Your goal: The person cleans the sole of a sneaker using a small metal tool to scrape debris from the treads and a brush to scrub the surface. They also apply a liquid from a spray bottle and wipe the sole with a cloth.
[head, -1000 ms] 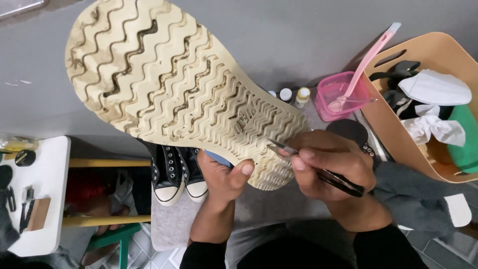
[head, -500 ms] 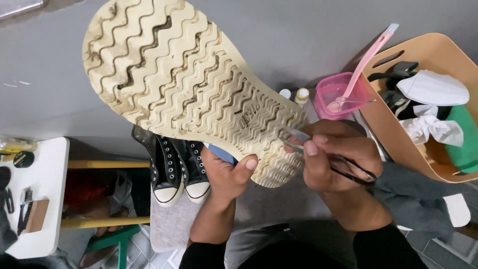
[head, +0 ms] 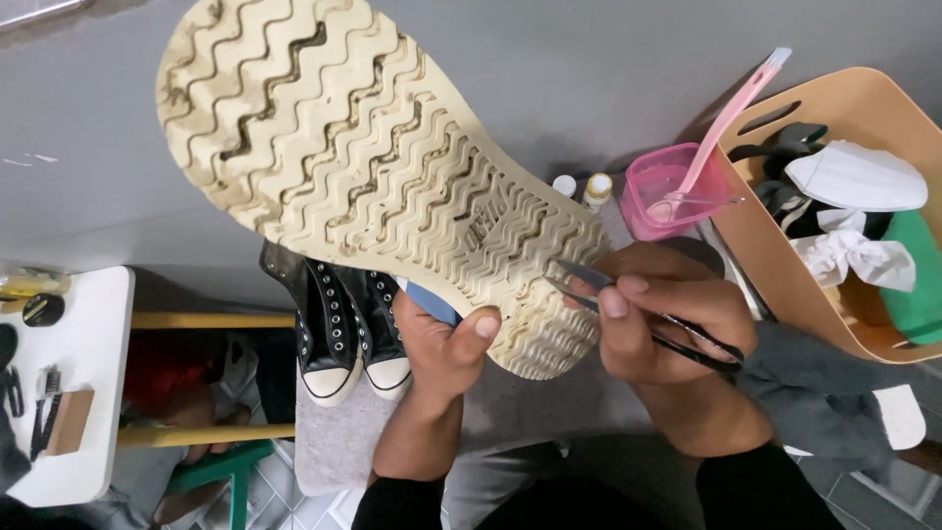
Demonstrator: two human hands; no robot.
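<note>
A shoe is held sole-up in front of me; its cream sole (head: 363, 167) has wavy grooves with dark dirt in them. My left hand (head: 442, 339) grips the heel end from below, thumb pressed on the sole's edge. My right hand (head: 662, 314) holds thin metal tweezers (head: 589, 285) with dark handles, their tips touching the grooves at the heel's right side.
A pair of black high-top sneakers (head: 343, 324) stands on the floor below the shoe. A pink tub (head: 667, 191) with a pink brush and two small bottles (head: 584, 188) sit at right. A tan basket (head: 834, 196) holds cloths. A white table (head: 59, 393) is at left.
The shoe has shifted right and slightly down in view. My right hand with the tweezers has moved a little to the right along the heel edge.
</note>
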